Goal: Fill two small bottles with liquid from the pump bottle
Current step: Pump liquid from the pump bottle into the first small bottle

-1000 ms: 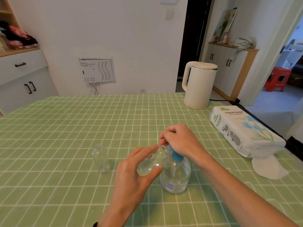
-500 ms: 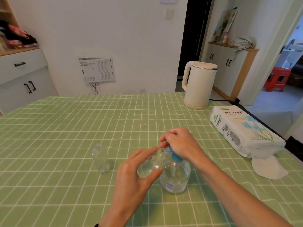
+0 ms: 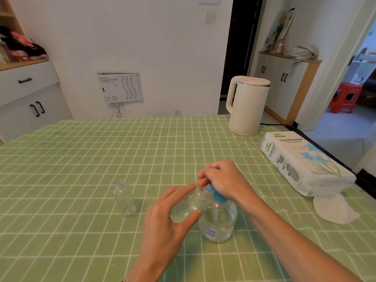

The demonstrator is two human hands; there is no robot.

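Most of the green checked tablecloth lies bare to the left and far side, while the right edge is lined by a white kettle and a tissue paper pack. The pump bottle stands upright near the middle, partly full of clear liquid, with the right hand curled over its blue pump head. The left hand grips a tilted small bottle, liquid inside, its mouth at the pump, and a second small bottle stands apart to the left, apparently empty.
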